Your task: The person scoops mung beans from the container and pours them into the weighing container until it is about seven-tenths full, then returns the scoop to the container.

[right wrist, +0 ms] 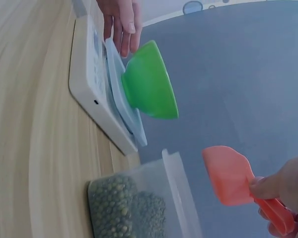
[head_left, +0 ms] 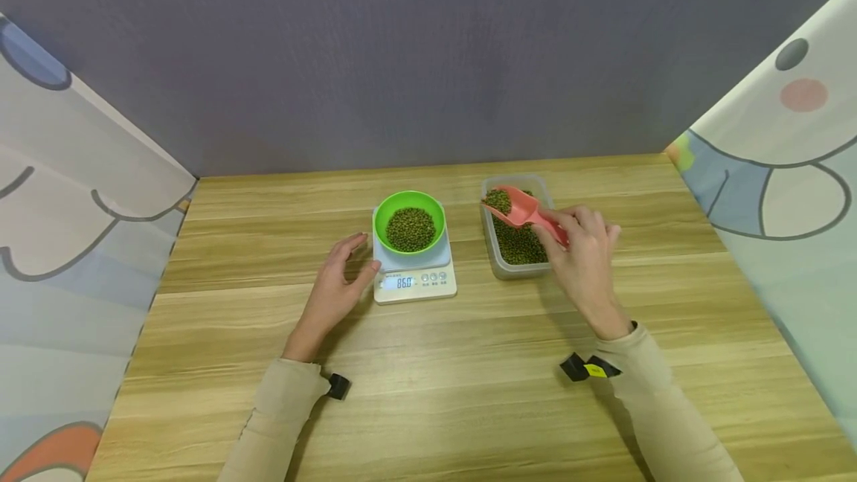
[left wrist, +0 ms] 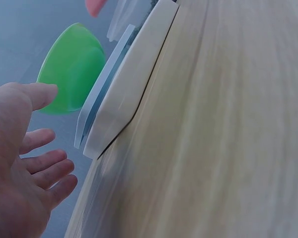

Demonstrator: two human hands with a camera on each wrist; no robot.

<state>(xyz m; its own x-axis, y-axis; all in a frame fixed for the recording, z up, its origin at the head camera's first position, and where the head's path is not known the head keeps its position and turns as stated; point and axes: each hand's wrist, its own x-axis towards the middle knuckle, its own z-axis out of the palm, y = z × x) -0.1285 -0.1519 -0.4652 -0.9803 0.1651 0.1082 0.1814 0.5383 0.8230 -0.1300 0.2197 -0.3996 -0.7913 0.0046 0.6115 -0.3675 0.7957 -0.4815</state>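
Bowl (head_left: 410,200), green and round, stands upright on the platform of the white scale (head_left: 416,294) and holds a bed of small green beans (head_left: 411,230), with bare wall showing above them. To its right on the wooden table (head_left: 428,385) I locate the clear plastic container (head_left: 524,271), lidless and also holding green beans, which are visible through its side in the right wrist view. The coral scoop (head_left: 527,209) carries a heap of beans at its mouth; I confirm from the right wrist view that it is positioned above the container's rim, clear of it. On the scale's lit display (head_left: 399,283) I read 86.0; the characters beneath the three round buttons (head_left: 434,277) are too small for me to read. A yellow tag (head_left: 594,370) on the black wrist mount (head_left: 574,367) is likewise illegible. The right hand (head_left: 587,253) pinches the scoop's handle between thumb and fingers. The left hand (head_left: 340,280) is spread beside the scale's left edge, thumb apart from relaxed fingers, grasping nothing; I cannot tell whether its thumb tip touches the scale.
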